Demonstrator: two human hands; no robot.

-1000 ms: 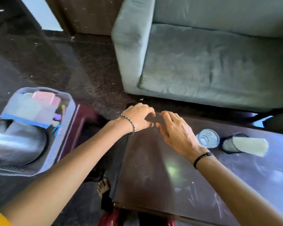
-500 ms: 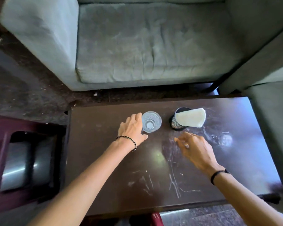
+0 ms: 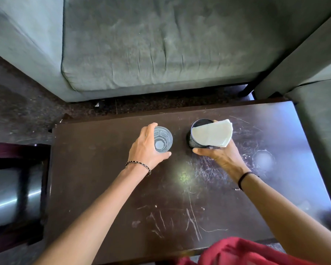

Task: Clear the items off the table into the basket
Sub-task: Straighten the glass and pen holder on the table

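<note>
A clear drinking glass [image 3: 163, 139] stands upright on the dark wooden table [image 3: 107, 188], near its far edge. My left hand [image 3: 144, 148] wraps around the glass, thumb in front and fingers at its left and far side. To its right stands a black mesh cup [image 3: 196, 140] with a folded white paper napkin [image 3: 212, 133] sticking out of its top. My right hand [image 3: 221, 155] grips this mesh cup from the near right side, its fingers partly hidden under the napkin. The basket is out of view.
A grey-green sofa [image 3: 151, 44] runs along the far side, and another grey seat [image 3: 321, 121] presses against the table's right end. At the left stands a dark red stool frame [image 3: 17, 150] with a shiny metal pot [image 3: 11, 196] beneath. Red clothing [image 3: 237, 253] shows at the bottom.
The view swung right from the basket to the table. My left hand closed around the glass, and my right hand reached forward and took hold of the mesh cup.
</note>
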